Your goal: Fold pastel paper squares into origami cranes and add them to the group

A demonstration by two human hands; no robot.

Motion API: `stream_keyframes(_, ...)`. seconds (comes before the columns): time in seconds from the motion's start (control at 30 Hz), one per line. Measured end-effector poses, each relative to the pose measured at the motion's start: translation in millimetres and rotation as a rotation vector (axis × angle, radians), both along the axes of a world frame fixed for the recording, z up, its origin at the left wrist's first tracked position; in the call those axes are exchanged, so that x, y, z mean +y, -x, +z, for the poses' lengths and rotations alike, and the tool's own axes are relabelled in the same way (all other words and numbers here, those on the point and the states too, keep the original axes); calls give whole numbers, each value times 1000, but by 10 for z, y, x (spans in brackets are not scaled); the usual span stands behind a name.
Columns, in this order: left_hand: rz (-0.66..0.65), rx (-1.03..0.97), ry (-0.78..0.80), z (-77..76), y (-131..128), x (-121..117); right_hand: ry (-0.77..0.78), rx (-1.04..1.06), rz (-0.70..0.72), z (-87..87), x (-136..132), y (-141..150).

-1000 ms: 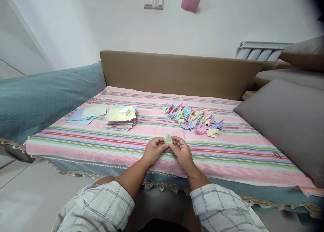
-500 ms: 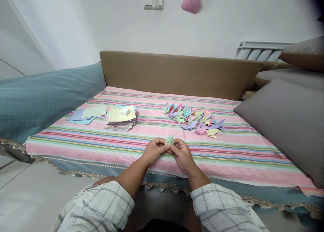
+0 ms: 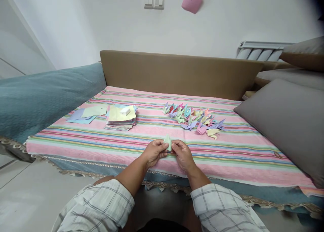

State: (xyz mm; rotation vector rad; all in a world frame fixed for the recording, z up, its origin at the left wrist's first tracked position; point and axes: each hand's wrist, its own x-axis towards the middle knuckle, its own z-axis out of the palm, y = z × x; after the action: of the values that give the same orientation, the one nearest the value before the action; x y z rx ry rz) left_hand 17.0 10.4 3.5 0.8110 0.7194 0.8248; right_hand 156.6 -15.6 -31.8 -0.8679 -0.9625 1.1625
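The head view shows, left to right, loose sheets point(image 3: 87, 114) beside a paper stack point(image 3: 120, 119), then the left hand point(image 3: 155, 152) and right hand point(image 3: 182, 155), fingers pinched closed on the green paper point(image 3: 167, 143) between them at the near edge, and folded cranes point(image 3: 193, 119) farther right.

I log a striped cloth cover point(image 3: 101, 142), matt, faintly ribbed. Folded piece point(image 3: 167, 142): paper, creased, matt. Stack point(image 3: 120, 119): paper, matt, flat top sheet. Blue armrest cover point(image 3: 50, 93): textured cloth. Grey pillow point(image 3: 283, 120): smooth matt cloth. I note the floor point(image 3: 37, 195) as smooth, softly glossy. Switch plates point(image 3: 154, 0): plastic-looking, smooth.
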Motion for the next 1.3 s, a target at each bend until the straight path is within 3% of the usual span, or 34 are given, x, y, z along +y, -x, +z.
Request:
stream_keyframes(0.3,-137,7,86,7,22,-21,-31,109,1,86,-19,-22)
stream_keyframes(0.53,-128,6,111,13,16,-9,-26,72,14,47,-18,-75)
stream_keyframes(0.9,-184,-10,92,-39,39,12,25,121,31,136,-54,-46)
stream_keyframes(1.3,-189,52,76,22,55,17,62,72,56,75,-32,-84)
